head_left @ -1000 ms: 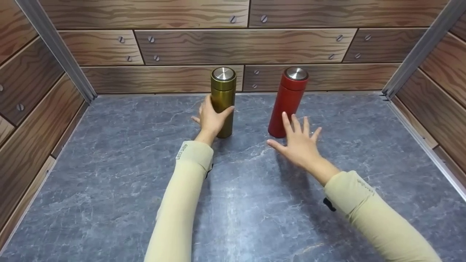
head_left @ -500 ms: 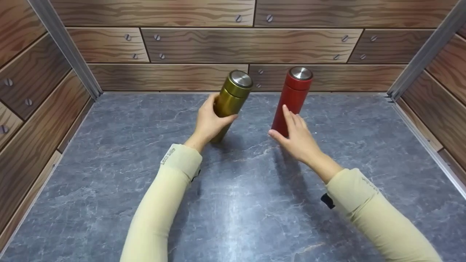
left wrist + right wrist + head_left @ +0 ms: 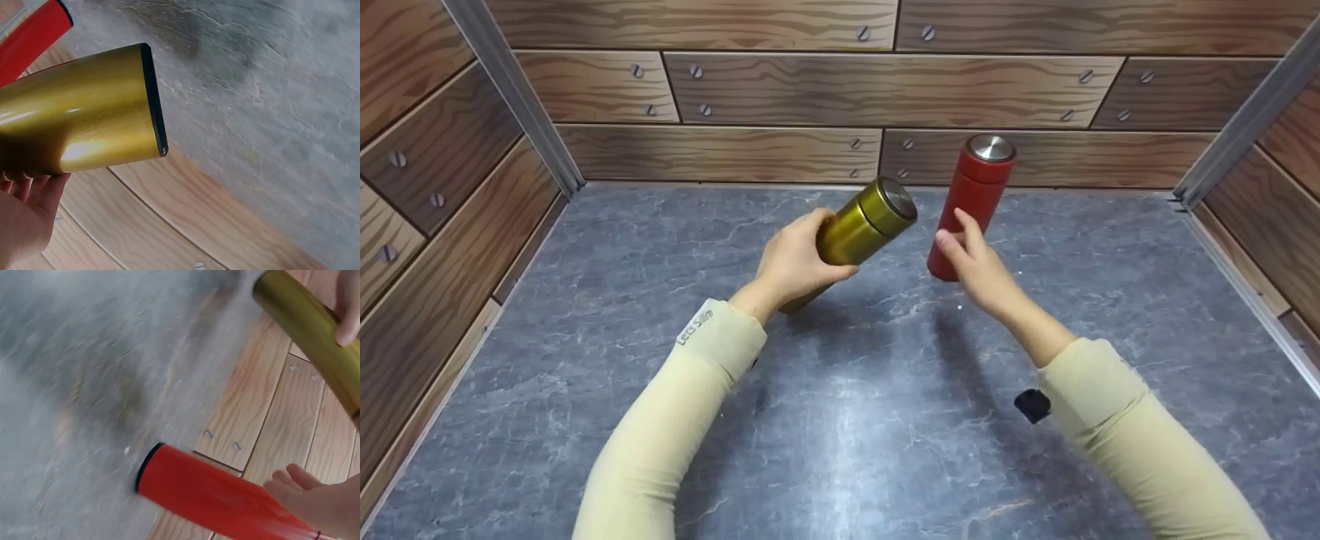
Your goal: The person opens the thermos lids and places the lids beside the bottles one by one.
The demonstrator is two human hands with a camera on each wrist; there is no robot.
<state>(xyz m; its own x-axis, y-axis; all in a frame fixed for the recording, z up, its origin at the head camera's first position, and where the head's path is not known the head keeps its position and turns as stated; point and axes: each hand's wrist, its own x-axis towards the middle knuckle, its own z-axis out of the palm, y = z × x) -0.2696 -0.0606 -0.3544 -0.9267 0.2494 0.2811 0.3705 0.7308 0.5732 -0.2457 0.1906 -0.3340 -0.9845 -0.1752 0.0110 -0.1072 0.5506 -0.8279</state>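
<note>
In the head view my left hand (image 3: 795, 259) grips a gold thermos flask (image 3: 866, 225) around its body. The flask leans with its steel-topped lid toward the right, and its base (image 3: 152, 101) shows a dark rim in the left wrist view. A red thermos flask (image 3: 971, 206) stands on the grey table to the right of it. My right hand (image 3: 982, 270) is at the near side of the red flask, thumb and forefinger apart and loosely bent. The fingers (image 3: 281, 486) overlap the flask's side in the right wrist view without wrapping round it.
The grey marbled tabletop (image 3: 840, 420) is bounded by a wood-patterned back wall (image 3: 780, 90) and similar side walls. Metal corner posts (image 3: 514, 97) rise at the back left and back right. A tiny white speck (image 3: 960, 307) lies near the red flask.
My left hand has tipped the gold flask from upright to a strong rightward lean and drawn it nearer. My right hand's spread fingers have come together and bent, closer to the red flask.
</note>
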